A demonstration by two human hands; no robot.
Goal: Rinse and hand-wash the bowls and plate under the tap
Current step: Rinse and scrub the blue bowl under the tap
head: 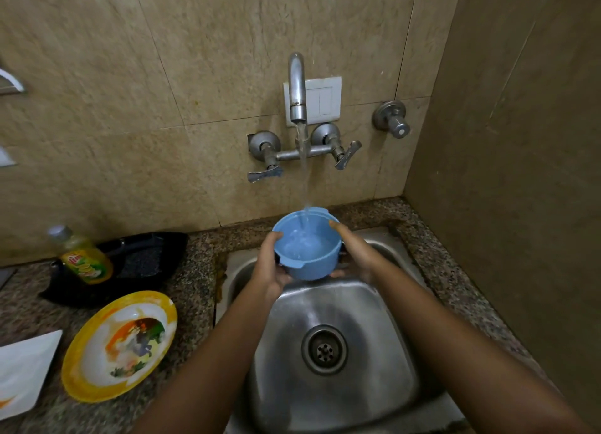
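Observation:
A light blue bowl (pixel 307 246) with small side tabs is held upright over the steel sink (pixel 383 307). My left hand (pixel 270 264) grips its left wall and my right hand (pixel 353 251) cups its right side. Water runs from the wall tap (pixel 297 89) straight into the bowl, which holds some water. A round plate (pixel 118 346) with a yellow rim and a printed picture lies on the counter to the left. A white square dish (pixel 22 368) sits at the far left edge, partly cut off.
A bottle of yellow dish soap (pixel 83 256) leans on a black tray (pixel 136 261) at the back left of the speckled granite counter (pixel 192 290). Two lever handles and a separate valve (pixel 392 118) project from the tiled wall. A side wall stands close on the right.

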